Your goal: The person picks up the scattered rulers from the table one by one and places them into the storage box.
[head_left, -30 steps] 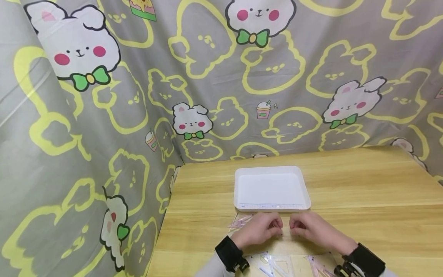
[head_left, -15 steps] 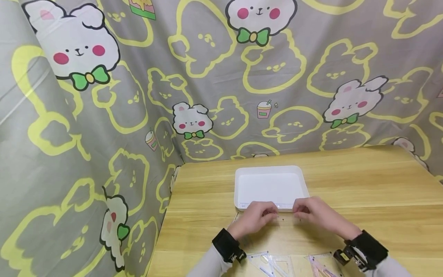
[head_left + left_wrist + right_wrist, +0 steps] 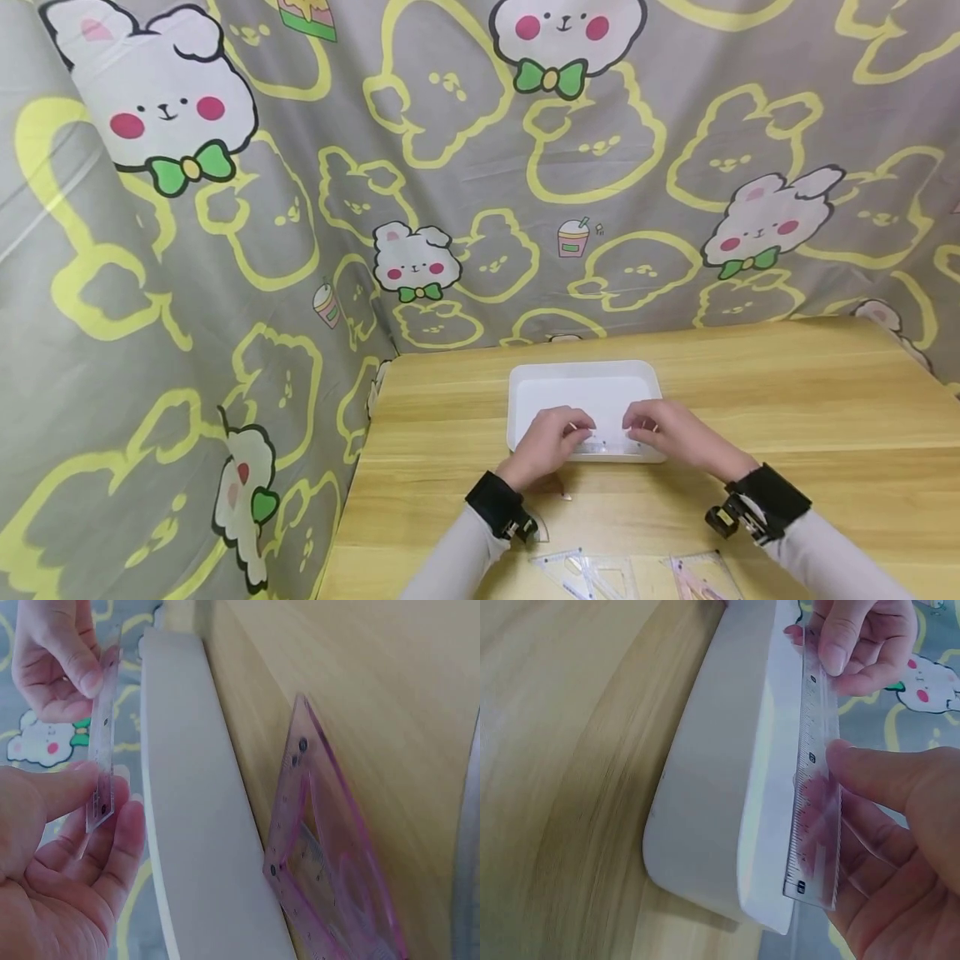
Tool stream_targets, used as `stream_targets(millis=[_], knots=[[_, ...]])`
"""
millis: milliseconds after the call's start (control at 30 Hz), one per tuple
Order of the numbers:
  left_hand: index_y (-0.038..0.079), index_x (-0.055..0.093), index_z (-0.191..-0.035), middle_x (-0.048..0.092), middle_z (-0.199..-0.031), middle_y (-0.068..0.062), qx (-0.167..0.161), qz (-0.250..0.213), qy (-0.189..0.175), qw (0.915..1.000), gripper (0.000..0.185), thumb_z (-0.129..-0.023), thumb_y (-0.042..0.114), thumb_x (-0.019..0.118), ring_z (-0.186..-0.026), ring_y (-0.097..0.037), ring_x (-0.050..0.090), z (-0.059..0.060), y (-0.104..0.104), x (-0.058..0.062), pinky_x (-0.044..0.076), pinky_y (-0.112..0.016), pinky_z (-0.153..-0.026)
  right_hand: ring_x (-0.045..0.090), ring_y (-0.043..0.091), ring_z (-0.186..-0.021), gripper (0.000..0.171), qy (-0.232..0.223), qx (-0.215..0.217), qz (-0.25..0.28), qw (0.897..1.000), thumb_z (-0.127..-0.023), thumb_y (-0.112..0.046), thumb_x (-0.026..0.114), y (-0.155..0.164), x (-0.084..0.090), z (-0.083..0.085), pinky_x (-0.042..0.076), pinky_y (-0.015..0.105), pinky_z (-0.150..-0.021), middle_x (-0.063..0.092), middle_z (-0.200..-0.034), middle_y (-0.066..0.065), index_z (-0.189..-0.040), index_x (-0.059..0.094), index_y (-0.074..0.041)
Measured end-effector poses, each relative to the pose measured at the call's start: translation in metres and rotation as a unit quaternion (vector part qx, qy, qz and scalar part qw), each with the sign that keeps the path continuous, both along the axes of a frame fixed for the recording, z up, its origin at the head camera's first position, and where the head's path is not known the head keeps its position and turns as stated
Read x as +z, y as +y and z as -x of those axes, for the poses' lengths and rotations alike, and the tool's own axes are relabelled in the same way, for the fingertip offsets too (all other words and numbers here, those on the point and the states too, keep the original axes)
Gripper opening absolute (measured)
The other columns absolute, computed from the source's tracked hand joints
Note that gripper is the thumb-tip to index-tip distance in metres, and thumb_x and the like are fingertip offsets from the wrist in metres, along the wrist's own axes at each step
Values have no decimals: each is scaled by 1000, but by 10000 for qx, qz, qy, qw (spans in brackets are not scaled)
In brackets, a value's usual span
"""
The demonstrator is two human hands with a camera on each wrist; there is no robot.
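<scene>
My left hand (image 3: 551, 442) and right hand (image 3: 678, 433) hold a clear plastic ruler (image 3: 814, 780) between them, over the near side of a white tray (image 3: 522, 396). Left thumb and fingers pinch one end of it, as the left wrist view shows. The right thumb presses its face, with the fingers behind, near the other end. Inside the tray, by its near wall, another clear ruler partly shows between the hands in the head view; I cannot fully separate the two there.
A pink set square (image 3: 285, 802) lies beside the tray. Clear bluish set squares (image 3: 573, 571) and a pinkish one (image 3: 693, 575) lie at the table's near side. A clear curved piece (image 3: 543, 528) is partly hidden by the left wrist. Patterned cloth (image 3: 480, 183) hangs behind the table.
Both hands have moved forward from the table in front of the tray to above its near side, carrying the ruler. The set squares at the near side stay put.
</scene>
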State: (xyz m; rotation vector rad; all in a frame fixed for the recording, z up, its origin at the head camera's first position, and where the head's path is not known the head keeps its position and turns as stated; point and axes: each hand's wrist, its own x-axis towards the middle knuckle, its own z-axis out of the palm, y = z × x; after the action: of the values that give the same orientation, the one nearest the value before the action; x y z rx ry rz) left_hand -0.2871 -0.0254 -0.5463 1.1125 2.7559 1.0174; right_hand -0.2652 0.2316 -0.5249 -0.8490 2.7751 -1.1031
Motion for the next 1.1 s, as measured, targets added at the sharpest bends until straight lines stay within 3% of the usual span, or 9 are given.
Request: stream_targets(millis=[367,600,833,1100], knots=[[14,80,-105,77,-102,8,-78,442,-211,9988,13,-102,10,67,-92,4,63,12,6,-16,48,-12,-87,50,2,-73,19,89,152,-244,9995,-92,-4,77,3,-14,14,45,25,-67,60,-77,-14,-83,67,-17],[14,79,-102,76,-99,7,-56,366,-319,9988,12,-101,11,68,-89,3,62,17,0,-19,48,-13,-85,49,2,-73,20,157,289,-220,9992,-92,-2,76,1,-21,21,43,25,-67,57,-76,-14,-82,66,-17],[15,78,-101,73,-92,8,-235,713,-301,9967,10,-102,13,68,-82,1,57,19,5,-21,46,-13,-81,50,4,-73,21,112,312,-410,9986,-92,-1,76,2,-29,21,43,26,-67,57,-75,-12,-81,66,-16],[16,78,-99,73,-92,9,-178,862,-236,9958,7,-100,15,71,-85,1,60,21,9,-29,46,-13,-83,50,5,-73,22,429,428,-726,9955,-91,-1,77,3,-35,19,44,27,-68,58,-75,-11,-81,66,-17]])
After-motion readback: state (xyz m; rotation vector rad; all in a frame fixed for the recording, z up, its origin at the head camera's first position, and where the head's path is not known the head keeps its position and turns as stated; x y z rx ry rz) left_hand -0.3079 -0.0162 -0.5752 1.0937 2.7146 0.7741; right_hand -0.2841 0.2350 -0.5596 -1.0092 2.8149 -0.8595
